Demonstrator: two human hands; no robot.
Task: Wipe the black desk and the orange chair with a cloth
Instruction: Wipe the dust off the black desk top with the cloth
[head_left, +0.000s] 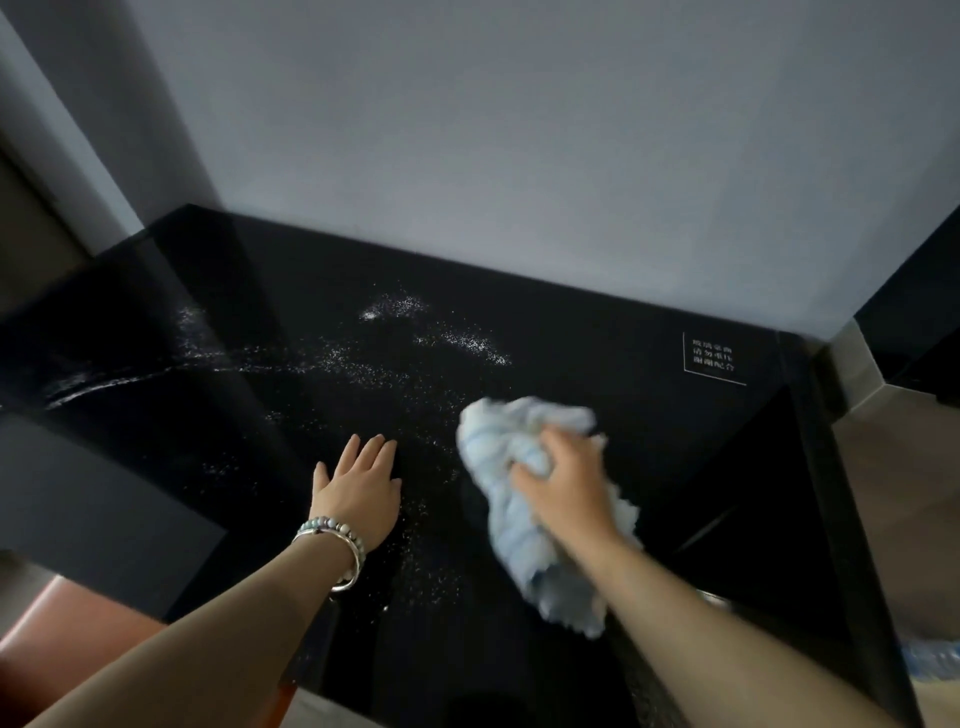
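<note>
Cloth (501, 447) gripped by R hand (566, 480) on black desk (597, 332), L hand (361, 488) flat beside it, fingers straight

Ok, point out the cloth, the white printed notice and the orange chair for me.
cloth (493, 436), head view, bunched upper-left folds.
white printed notice (712, 357), head view, middle of its text.
orange chair (78, 623), head view, seat surface, bottom left.

Printed in small white characters on the glossy black table (571, 338), near its far right corner: a three-line Chinese notice (712, 355). Four characters to each line. Reads roughly 玻璃桌面 / 请勿重压 / 谢谢配合, though small and slightly blurred, so not certain in every stroke. Bordered by a thin white line (714, 376) down the left side and along the bottom.
</note>
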